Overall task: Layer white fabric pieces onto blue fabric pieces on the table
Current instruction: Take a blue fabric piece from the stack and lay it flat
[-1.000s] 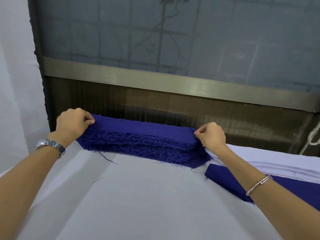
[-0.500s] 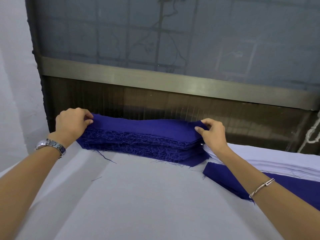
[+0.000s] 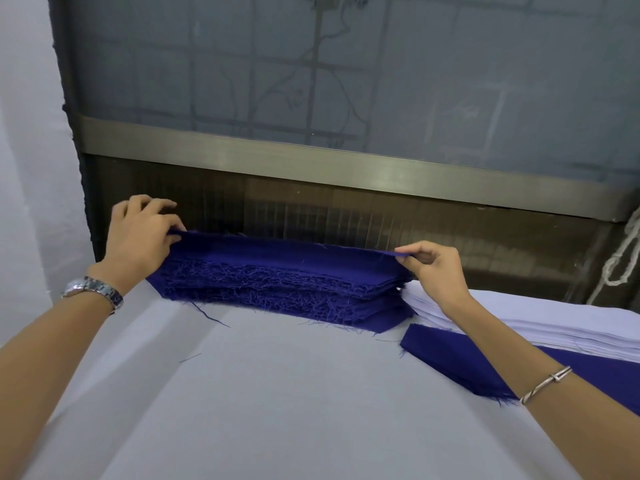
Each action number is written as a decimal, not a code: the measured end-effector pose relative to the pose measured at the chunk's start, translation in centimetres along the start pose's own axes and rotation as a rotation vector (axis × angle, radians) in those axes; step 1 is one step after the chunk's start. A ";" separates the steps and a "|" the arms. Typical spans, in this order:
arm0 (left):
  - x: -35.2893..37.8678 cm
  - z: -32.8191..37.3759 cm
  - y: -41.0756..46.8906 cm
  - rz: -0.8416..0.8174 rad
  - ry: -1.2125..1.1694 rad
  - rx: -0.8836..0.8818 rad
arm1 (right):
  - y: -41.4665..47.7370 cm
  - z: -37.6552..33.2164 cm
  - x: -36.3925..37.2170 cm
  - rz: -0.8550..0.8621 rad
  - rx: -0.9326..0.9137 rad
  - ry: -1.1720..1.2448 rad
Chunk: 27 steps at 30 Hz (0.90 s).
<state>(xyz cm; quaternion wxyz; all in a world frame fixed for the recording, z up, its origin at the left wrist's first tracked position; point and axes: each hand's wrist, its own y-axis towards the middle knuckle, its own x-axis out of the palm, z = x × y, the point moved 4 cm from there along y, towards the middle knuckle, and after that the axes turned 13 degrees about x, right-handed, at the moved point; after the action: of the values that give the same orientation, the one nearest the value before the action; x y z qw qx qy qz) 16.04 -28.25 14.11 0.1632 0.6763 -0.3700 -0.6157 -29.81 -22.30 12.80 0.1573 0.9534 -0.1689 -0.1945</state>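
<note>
Since the earlier frame, both ends of the top blue piece have risen off the blue stack at the far side of the worktop. I see the left hand pinching its left corner and the right hand pinching the right corner in thumb and fingers. I judge the frayed threads could snag and drag a second ply along, or the thin right pinch could slip. The white stack lies just right, and a careless swing could skew it.

No readable text or number anywhere — faint marks on the grey panel are perhaps scribbles, illegible.
</note>
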 end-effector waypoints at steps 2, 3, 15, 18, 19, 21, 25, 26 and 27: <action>-1.1 -0.3 0.3 0.050 -0.046 -0.009 | -0.1 -0.1 -0.6 -0.005 -0.005 0.007; -1.7 -0.2 0.6 0.056 -0.077 -0.007 | -0.3 -0.2 -1.1 -0.003 -0.009 0.016; -8.2 6.4 2.9 -0.315 -0.874 0.050 | -2.6 0.8 -13.2 0.001 0.285 -0.059; -7.9 9.0 2.2 -0.530 -0.929 0.090 | -4.1 1.4 -16.7 -0.095 0.349 -0.148; -7.7 9.8 2.0 -0.604 -0.938 0.102 | -4.7 1.6 -17.7 -0.148 0.369 -0.172; -7.1 11.2 1.3 -0.783 -0.947 0.147 | -5.9 2.4 -19.5 -0.280 0.418 -0.225; -6.3 13.0 -0.7 -1.162 -0.970 0.257 | -8.1 5.0 -22.4 -0.539 0.532 -0.323; -6.1 13.3 -1.0 -1.226 -0.991 0.282 | -8.5 5.7 -22.9 -0.577 0.544 -0.357; -6.0 13.7 -1.3 -1.284 -1.007 0.315 | -8.9 6.4 -23.4 -0.607 0.555 -0.393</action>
<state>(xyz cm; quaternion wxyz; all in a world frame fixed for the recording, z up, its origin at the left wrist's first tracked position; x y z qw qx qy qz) 3.56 -19.94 14.95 -0.5016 0.4144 -0.0230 -0.7591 -50.50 -6.89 11.35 -0.2033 0.9108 0.0460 -0.3564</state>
